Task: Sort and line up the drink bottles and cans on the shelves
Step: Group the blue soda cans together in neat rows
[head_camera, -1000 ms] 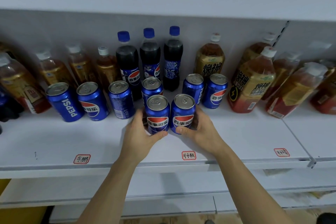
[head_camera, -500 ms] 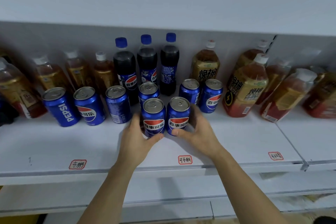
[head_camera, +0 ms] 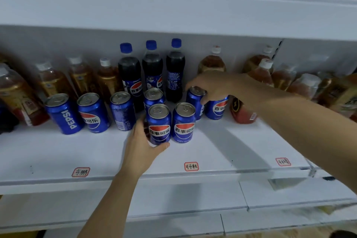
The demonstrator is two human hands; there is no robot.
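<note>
Left hand (head_camera: 142, 146) fingers curled round front can (head_camera: 159, 124), right hand (head_camera: 212, 85) fingers gripping rear can (head_camera: 195, 100) from above

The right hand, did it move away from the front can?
Yes. The right hand left the right front can and went back and rightward to the cans behind, just right of the cola bottles.
</note>
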